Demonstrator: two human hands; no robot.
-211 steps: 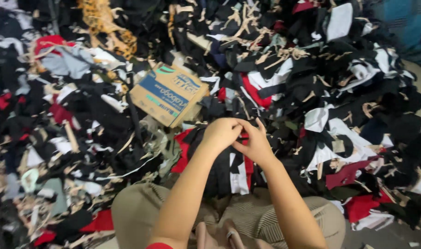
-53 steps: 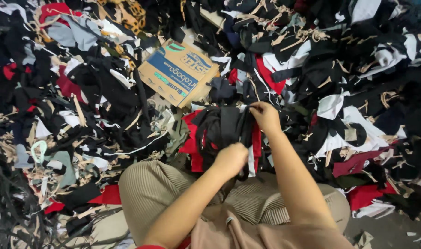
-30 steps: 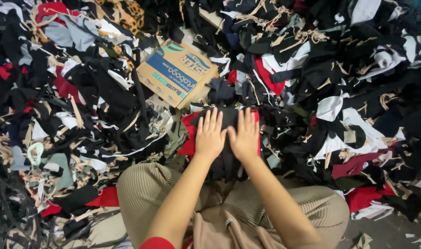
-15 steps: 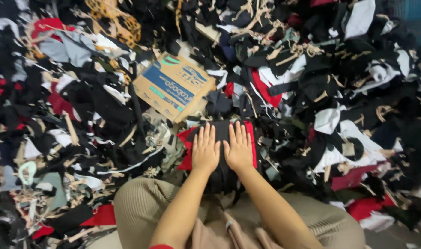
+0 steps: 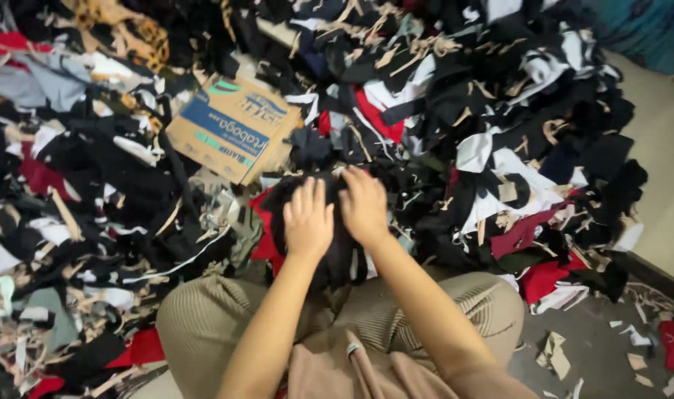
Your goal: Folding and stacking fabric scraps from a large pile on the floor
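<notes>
Both hands lie flat on a small stack of black cloth pieces point(image 5: 337, 255) that sits just beyond the person's knees, at the near edge of a huge scrap heap point(image 5: 499, 111). The left hand point(image 5: 307, 220) rests palm down with its fingers point(image 5: 312, 193) stretched out side by side, gripping nothing. The right hand point(image 5: 364, 205) lies beside it, touching it at the thumb side, fingers likewise laid out and pointing toward 12 o'clock. A red cloth point(image 5: 264, 233) shows under the stack at its 9 o'clock side.

My judgement is that the stack could slide or splay, since it rests on loose, uneven scraps and not on firm floor; a push that is off-centre would tip the upper pieces toward 9 o'clock, onto the red cloth. Stray beige strips point(image 5: 67, 214) and black offcuts crowd the stack on three sides and could be caught up in it.

Room is tight. At 11 o'clock a flattened cardboard box point(image 5: 233, 133) lies near the hands, tilted on the heap. From 12 to 3 o'clock the heap rises dense with black, white and red pieces. The only open ground is the bare floor point(image 5: 595, 355) at 4 o'clock, near the right knee, dotted with a few scraps, and a pale wall point(image 5: 665, 155) bounds it at 3 o'clock. The ribbed trouser legs point(image 5: 226, 310) close off 6 o'clock.
</notes>
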